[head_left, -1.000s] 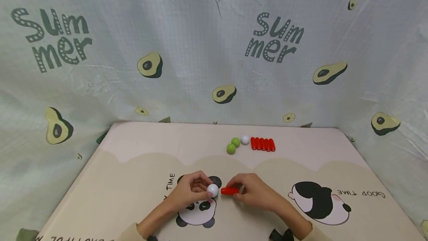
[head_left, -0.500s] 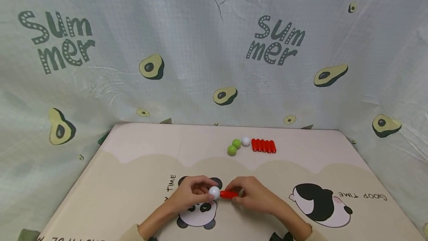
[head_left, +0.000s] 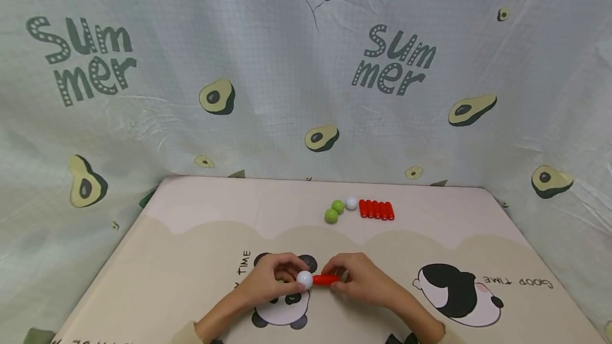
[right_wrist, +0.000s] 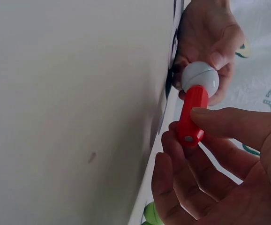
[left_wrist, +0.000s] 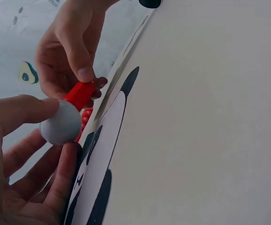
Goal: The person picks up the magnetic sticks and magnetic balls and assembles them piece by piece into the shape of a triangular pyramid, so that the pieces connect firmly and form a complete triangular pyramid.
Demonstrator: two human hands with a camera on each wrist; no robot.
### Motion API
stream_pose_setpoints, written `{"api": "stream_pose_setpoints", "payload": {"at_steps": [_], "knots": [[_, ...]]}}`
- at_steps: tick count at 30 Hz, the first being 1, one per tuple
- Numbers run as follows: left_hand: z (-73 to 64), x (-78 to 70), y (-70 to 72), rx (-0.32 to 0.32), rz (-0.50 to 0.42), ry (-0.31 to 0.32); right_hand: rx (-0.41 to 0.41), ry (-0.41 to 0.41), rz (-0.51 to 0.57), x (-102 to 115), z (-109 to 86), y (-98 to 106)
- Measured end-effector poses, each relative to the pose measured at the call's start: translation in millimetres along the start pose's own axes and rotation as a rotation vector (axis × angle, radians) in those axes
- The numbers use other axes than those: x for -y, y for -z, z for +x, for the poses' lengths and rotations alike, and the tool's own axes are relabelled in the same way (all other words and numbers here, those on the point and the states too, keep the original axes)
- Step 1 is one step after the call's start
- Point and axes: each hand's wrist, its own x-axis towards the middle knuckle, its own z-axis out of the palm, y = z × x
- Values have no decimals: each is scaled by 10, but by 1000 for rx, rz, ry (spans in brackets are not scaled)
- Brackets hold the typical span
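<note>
The left hand [head_left: 268, 279] pinches a white ball [head_left: 304, 280], probably to steady it, its left forearm [head_left: 223, 310] slanting in from eight o'clock; at the ball's three o'clock a red rod [head_left: 326, 280] touches it end-on, pinched by the right hand's [head_left: 362, 278] fingers, apparently for alignment, right forearm [head_left: 415, 314] from four o'clock.

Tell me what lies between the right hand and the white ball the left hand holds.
A red stick: the right hand grips it, and its far end touches the white ball. The right wrist view shows this.
</note>
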Motion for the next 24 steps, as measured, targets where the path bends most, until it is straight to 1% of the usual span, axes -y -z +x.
{"api": "stream_pose_setpoints", "payload": {"at_steps": [4,7,12,19,24], "knots": [[-7,-14,-8,-17,35,53,3,-11,-3,-6,10,-20],[-7,-26,-15,-32,49,66,11,-17,-3,-10,15,-29],[-11,-22,-23,-40,82,44,23,-19,-2,-12,8,-40],[-16,-25,-43,-29,166,-28,64,-20,21,-12,-3,-36],[-16,-44,-45,-26,190,-36,49,-8,13,-30,-11,43]]}}
